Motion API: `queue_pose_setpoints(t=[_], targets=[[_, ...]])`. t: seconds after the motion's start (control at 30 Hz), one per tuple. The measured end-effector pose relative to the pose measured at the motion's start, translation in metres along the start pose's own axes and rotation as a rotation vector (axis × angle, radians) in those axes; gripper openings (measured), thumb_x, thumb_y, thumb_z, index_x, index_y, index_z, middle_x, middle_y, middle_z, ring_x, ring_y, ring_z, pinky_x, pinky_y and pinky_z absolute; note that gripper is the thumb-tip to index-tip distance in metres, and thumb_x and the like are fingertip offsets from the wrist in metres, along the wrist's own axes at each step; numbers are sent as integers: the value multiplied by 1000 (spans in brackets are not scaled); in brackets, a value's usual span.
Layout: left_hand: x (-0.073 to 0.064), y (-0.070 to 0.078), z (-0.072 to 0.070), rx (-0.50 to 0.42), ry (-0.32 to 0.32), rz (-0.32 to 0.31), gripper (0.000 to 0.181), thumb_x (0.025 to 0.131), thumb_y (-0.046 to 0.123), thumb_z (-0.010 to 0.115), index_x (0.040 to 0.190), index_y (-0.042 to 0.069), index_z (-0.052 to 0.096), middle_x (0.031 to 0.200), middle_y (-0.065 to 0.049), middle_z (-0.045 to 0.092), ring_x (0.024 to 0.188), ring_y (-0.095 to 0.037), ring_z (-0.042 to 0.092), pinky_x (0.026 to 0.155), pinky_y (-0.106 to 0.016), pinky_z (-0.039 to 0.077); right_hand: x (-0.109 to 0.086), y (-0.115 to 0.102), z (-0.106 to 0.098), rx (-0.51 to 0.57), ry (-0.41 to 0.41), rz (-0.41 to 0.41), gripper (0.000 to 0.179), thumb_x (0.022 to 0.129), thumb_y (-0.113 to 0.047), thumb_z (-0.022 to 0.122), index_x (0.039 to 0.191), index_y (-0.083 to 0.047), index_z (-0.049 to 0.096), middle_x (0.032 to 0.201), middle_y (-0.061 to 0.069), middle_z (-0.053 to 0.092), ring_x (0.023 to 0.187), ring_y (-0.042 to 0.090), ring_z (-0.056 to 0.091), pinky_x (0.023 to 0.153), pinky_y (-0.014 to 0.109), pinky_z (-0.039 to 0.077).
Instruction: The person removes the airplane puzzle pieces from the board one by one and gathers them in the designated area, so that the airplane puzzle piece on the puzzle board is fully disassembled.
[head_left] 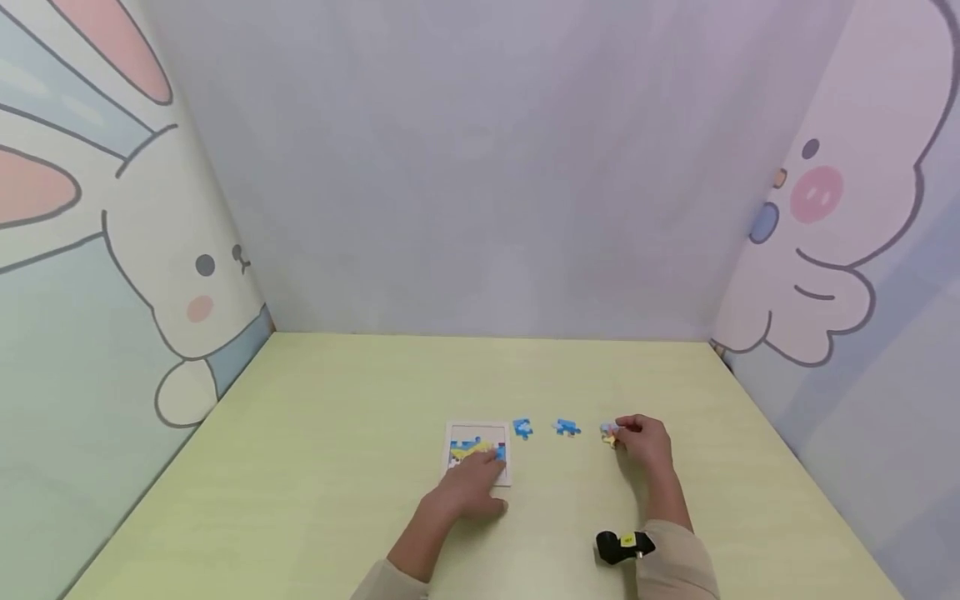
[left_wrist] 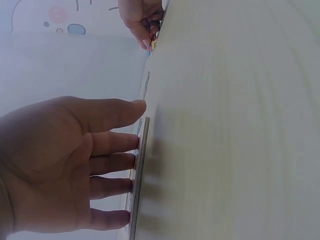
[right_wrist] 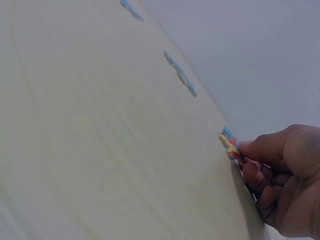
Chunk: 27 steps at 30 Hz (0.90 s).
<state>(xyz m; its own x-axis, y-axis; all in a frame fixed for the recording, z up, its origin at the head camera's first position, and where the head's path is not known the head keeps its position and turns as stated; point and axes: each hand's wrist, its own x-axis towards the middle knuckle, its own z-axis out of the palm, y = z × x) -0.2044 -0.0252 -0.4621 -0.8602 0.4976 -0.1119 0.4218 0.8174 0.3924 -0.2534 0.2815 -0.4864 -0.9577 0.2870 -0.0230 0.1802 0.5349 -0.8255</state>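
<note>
A white-framed jigsaw puzzle tray (head_left: 447, 437) lies on the table, with blue and yellow pieces fitted in part of it. My left hand (head_left: 471, 485) rests on it, fingers extended over the pieces; the left wrist view shows the fingertips touching the tray. At the right, my right hand (head_left: 649, 442) pinches a puzzle piece (right_wrist: 229, 143) between thumb and fingers. That piece is blue, yellow and red and is tilted near the tabletop. Two blue puzzle pieces lie between the hands: one (head_left: 522, 428) beside the tray, the other (head_left: 567, 427) farther right.
The pale yellow table (head_left: 337, 417) ends at a grey back wall (head_left: 480, 167). Side walls carry cartoon animals. A black device with a yellow label (head_left: 624, 546) sits at the right wrist.
</note>
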Motion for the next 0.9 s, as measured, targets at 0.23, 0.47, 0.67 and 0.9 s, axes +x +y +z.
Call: queue_pose_setpoints(t=[0.23, 0.47, 0.67, 0.9], targets=[[1, 3, -3, 14, -10, -4, 53, 80, 30, 68, 126, 7, 57, 136, -9, 46, 126, -28, 40, 97, -46, 36, -2, 1, 1, 10, -1, 18, 24, 87, -8, 60, 104, 9, 61, 88, 13, 61, 80, 25, 55, 61, 28, 43], [0, 4, -1, 8, -2, -16, 50, 79, 29, 69, 124, 7, 59, 134, -10, 48, 124, -29, 42, 95, -49, 37, -2, 4, 3, 14, -23, 30, 25, 86, -8, 60, 106, 8, 61, 87, 13, 60, 77, 23, 54, 61, 27, 44], [2, 1, -2, 39, 8, -2, 49, 80, 30, 68, 122, 7, 60, 133, -9, 49, 122, -28, 44, 93, -50, 39, 1, 4, 4, 43, -36, 35, 28, 88, -8, 60, 110, 8, 59, 90, 14, 58, 79, 23, 54, 62, 27, 44], [4, -1, 0, 57, 19, 20, 48, 81, 31, 67, 122, 8, 60, 132, -10, 51, 120, -27, 46, 91, -48, 41, 0, 0, 2, 34, -49, 15, 28, 88, -7, 59, 111, 9, 58, 90, 15, 59, 78, 24, 54, 61, 28, 44]])
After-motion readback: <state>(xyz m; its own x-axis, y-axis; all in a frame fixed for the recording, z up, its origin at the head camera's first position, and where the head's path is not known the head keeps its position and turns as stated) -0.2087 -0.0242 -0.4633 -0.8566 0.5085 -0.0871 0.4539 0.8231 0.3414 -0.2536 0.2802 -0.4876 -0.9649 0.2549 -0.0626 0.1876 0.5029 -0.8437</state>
